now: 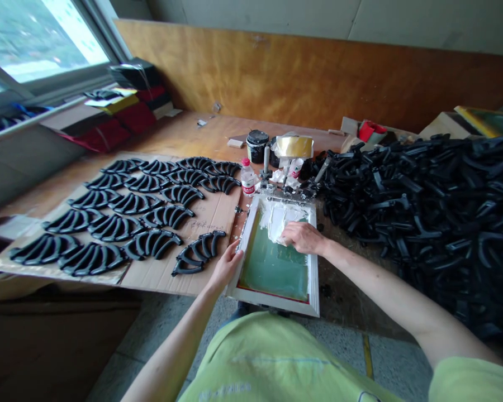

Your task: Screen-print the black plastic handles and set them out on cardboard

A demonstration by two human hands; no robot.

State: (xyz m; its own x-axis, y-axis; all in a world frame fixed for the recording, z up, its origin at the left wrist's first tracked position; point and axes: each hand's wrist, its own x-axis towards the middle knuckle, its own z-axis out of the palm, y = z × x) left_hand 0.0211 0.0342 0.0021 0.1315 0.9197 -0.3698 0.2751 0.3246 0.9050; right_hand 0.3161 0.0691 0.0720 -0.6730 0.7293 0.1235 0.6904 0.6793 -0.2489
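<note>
A screen-printing frame [315, 279] with a pale border and green mesh lies in front of me, its far part smeared with white. My right hand [302, 237] is closed on a crumpled white rag [278, 234], pressed on the upper part of the mesh. Some of the rag is hidden under the fingers and blends with the white smears. My left hand [227, 266] grips the frame's left edge, thumb uppermost. At its far end the frame meets a metal clamp stand [283, 192].
Black curved handle-like parts [115, 226] lie in fanned rows on cardboard [151, 274] at left. A large heap of similar black parts [427, 206] rises at right. Behind the frame stand a red-capped bottle [247, 177] and a black tub [257, 146]. A wooden board [251, 72] backs the table.
</note>
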